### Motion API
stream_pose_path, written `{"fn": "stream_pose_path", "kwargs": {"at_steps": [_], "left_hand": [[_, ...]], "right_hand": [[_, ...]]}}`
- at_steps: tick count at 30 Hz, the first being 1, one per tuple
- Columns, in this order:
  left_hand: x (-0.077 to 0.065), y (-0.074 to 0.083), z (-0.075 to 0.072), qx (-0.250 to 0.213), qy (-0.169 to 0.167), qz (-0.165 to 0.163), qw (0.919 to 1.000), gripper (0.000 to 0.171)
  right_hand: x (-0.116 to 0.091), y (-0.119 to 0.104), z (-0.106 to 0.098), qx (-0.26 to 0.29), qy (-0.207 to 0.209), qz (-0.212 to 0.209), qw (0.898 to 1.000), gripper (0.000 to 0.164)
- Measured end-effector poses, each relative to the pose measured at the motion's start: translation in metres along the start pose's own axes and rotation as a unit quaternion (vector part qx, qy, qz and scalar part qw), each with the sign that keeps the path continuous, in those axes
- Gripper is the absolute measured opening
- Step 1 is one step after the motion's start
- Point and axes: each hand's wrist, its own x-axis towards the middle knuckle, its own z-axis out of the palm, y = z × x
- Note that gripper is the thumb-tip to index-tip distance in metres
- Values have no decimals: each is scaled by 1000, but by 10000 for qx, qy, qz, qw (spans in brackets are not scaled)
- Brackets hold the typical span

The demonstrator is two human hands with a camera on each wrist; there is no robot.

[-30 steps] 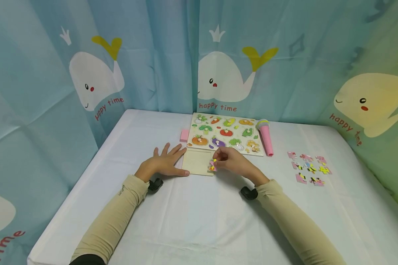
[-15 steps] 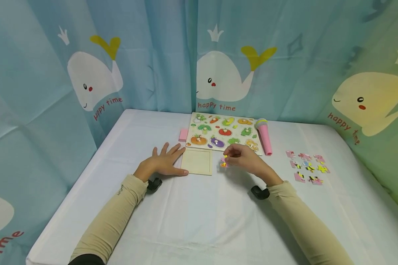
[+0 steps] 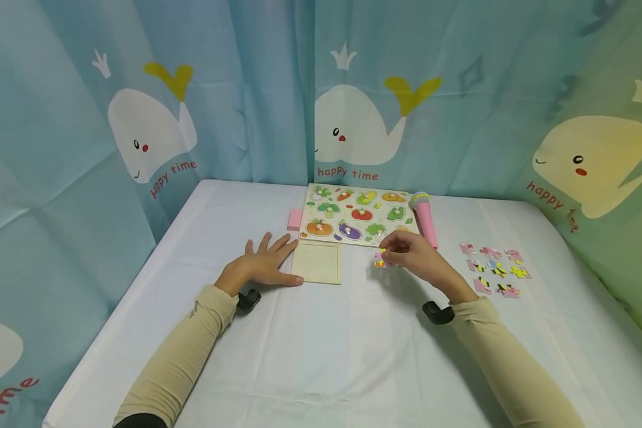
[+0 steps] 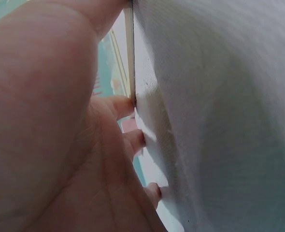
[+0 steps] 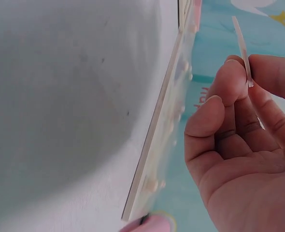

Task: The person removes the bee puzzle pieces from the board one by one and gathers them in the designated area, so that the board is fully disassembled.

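Observation:
My left hand (image 3: 260,261) lies with fingers spread at the left side of a square wooden puzzle tray (image 3: 316,263), thumb and forefinger at its edge. In the left wrist view the fingertips (image 4: 152,192) rest on the white cloth. To the right of the tray, my right hand (image 3: 416,255) pinches a pink and yellow jigsaw piece (image 3: 379,259) between thumb and fingers, raised over the table. The right wrist view shows that jigsaw piece (image 5: 241,41) edge-on, thin and pale. Several more jigsaw pieces (image 3: 497,270) lie grouped on the cloth at the right.
Behind the tray lies a vegetable knob puzzle board (image 3: 361,214), partly overlapped by my right hand in the head view. A pink toy microphone (image 3: 425,220) leans along its right side; a pink block (image 3: 295,220) sits at its left. A whale-print curtain (image 3: 278,89) borders the table.
My right hand has moved right, away from the tray, carrying the jigsaw piece, which overlapped the tray's right edge before. My left hand stays in place.

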Motion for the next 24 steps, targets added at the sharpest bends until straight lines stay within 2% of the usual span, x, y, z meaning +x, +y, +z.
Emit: {"fn": "stream_pose_path", "kwargs": {"at_steps": [8, 24], "left_hand": [[4, -3, 2, -16, 23, 6, 10000, 108], [-7, 6, -6, 59, -33, 2, 10000, 108]], "right_hand": [[-8, 5, -10, -3, 38, 124, 9999, 28], [-28, 13, -37, -156, 294, 250, 9991, 32]]}}
